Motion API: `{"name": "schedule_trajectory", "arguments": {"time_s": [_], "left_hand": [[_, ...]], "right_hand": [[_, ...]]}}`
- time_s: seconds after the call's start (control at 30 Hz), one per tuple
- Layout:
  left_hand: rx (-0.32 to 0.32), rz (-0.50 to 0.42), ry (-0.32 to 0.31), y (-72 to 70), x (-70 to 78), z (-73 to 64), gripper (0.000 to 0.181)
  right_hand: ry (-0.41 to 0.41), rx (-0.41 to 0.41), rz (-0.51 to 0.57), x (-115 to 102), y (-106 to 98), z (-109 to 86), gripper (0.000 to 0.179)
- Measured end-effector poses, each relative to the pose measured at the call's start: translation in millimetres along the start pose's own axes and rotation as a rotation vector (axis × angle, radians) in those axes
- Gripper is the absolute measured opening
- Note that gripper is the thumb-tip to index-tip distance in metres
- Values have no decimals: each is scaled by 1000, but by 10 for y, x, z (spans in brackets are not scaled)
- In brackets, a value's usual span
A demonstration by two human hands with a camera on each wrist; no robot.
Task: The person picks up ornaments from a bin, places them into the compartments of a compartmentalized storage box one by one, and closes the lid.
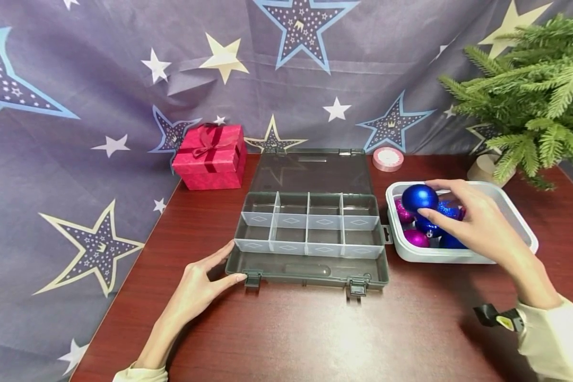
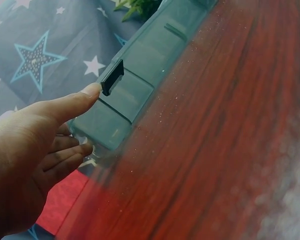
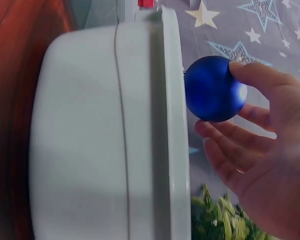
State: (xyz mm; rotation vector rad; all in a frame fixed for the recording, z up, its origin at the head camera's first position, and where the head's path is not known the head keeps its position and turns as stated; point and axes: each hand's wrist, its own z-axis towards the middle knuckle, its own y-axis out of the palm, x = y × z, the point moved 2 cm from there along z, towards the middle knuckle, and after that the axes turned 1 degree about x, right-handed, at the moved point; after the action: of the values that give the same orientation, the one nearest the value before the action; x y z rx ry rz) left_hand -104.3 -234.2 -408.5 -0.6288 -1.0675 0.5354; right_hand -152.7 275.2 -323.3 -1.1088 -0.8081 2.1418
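My right hand [image 1: 482,217] holds a shiny blue Christmas ball [image 1: 419,198] between thumb and fingers, over the left part of a white plastic tub [image 1: 463,257]. In the right wrist view the ball [image 3: 215,89] shows just beyond the tub's rim. Below it in the tub lie several more balls, blue and magenta [image 1: 416,238]. My left hand [image 1: 196,286] rests at the front left corner of a dark see-through organizer box [image 1: 310,273], thumb by the left latch [image 2: 113,77] and fingers along its side. The box's lid [image 1: 310,172] lies back, and its compartments hold nothing.
A red gift box [image 1: 210,158] with a bow stands at the back left. Behind the organizer's right side sits a pink ribbon roll [image 1: 388,159]. An artificial fir tree [image 1: 530,101] rises at the back right, with a starry cloth [image 1: 124,95] behind the table [image 1: 286,339].
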Motion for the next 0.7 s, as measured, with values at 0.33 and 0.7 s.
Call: {"name": "schedule_trajectory", "arguments": {"time_s": [0.33, 0.7], "left_hand": [[4, -27, -13, 4, -5, -8, 74], [1, -45, -58, 5, -15, -13, 74]], "right_hand": [[-109, -28, 50, -102, 238, 210, 55], [-128, -95, 81, -145, 484, 394, 53]]}}
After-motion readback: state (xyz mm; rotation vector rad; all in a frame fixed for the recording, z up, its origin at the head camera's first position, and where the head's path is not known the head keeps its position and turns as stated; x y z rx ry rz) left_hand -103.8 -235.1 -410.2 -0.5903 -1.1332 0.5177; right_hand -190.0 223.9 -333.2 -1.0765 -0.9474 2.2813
